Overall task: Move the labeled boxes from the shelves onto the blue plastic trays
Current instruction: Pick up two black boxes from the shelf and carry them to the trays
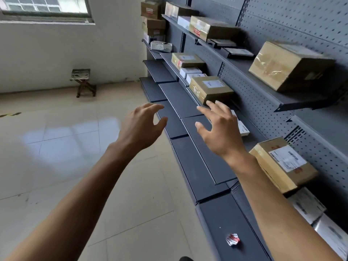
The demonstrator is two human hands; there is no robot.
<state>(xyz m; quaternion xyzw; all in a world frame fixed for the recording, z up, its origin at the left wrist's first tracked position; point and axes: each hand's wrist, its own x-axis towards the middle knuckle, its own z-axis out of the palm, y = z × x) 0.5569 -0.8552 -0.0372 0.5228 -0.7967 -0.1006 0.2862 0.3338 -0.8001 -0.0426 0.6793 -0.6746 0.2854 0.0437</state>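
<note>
both hands empty, fingers spread: right hand (220, 132) just below the labeled box (211, 89) mid-frame (long axis up-left); left hand (141, 129) farther.

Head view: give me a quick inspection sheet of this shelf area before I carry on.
Surface: dark metal shelves, lower tiers mostly bare.
Job's things: labeled cardboard boxes on the shelves, one just beyond the right hand, another nearer; blue trays not seen.
Clutter: crumpled label scrap on the bottom shelf; white mesh basket.
Grippers: left hand and right hand open, holding nothing.
Cables: nothing seen.
Surroundings: tiled floor, folding stool, window.
</note>
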